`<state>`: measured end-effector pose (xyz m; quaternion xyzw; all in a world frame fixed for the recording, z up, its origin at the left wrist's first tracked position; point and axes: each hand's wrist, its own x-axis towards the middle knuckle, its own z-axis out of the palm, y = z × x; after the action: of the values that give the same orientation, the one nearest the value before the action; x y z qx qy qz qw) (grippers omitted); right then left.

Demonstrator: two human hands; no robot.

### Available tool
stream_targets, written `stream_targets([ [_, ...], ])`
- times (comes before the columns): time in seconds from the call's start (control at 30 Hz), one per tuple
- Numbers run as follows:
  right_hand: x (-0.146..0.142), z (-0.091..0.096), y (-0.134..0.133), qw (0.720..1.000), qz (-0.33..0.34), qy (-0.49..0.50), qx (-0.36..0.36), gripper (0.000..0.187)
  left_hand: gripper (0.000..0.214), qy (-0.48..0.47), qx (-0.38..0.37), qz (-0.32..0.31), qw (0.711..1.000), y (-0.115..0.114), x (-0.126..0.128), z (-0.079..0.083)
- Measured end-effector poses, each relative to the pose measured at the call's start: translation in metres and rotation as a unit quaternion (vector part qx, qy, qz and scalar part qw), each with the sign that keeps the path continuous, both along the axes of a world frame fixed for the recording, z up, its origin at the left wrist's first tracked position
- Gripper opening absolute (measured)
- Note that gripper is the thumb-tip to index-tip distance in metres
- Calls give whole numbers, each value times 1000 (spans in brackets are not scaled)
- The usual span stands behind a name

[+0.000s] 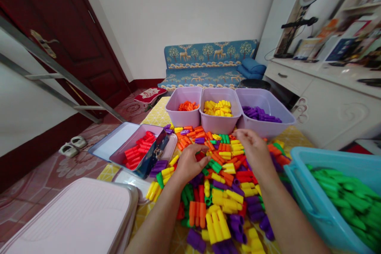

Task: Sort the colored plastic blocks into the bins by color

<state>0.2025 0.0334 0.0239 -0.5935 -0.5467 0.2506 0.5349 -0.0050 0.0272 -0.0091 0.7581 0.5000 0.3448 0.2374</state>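
Note:
A loose heap of plastic tube-shaped pieces (218, 198) in yellow, orange, red, green and purple spreads over the table before me. Many are joined side by side in short rows. My left hand (192, 162) hovers low at the heap's left, thumb and fingers apart, close to a green piece (214, 165). Over the far right of the heap is my right hand (251, 145), its fingers curled together just in front of the lilac bins. Whatever its fingertips hold is hidden. The middle bin (220, 124) contains yellow pieces, the left bin (183, 118) orange ones, the right bin (268, 129) purple ones.
An open lidded box (117, 154) with red pieces lies at left. A turquoise tub (309, 210) of green pieces stands at right. Pale pink lids (86, 214) are stacked at front left. Beyond the table are a blue sofa (205, 75) and a white cabinet (336, 95).

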Motion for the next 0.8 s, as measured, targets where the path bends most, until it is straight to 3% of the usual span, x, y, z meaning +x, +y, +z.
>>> stream_targets([
  [0.1, -9, -18, -2, 956, 53, -270, -105, 40, 58, 88, 28, -24, 995, -4, 0, 6],
  [0.17, -20, -25, -6, 925, 49, -359, -116, 42, 68, 131, 36, -27, 990, -6, 1, 9],
  [0.27, -36, -24, -11, 930, 87, -342, -102, 36, 68, 151, 42, -22, 987, -6, 2, 9],
  [0.37, -40, -17, -9, 965, 142, -212, -67, 31, 56, 134, 40, -7, 990, -3, 0, 6],
  [0.47, -23, -15, -3, 981, 82, -176, -13, 32, 37, 89, 42, 31, 995, 0, -2, 2],
  [0.53, -7, -20, 2, 962, -4, -273, 7, 33, 35, 79, 66, 78, 992, 0, -2, 2],
  [0.63, 8, -30, 7, 920, -62, -383, -61, 47, 51, 99, 83, 142, 981, -1, 0, 1],
  [0.7, 7, -35, 6, 908, -39, -402, -107, 53, 60, 107, 65, 134, 983, -2, 2, 1],
  [0.8, -9, -36, 3, 915, 35, -384, -119, 52, 65, 88, 32, 68, 993, -1, 4, 1],
])
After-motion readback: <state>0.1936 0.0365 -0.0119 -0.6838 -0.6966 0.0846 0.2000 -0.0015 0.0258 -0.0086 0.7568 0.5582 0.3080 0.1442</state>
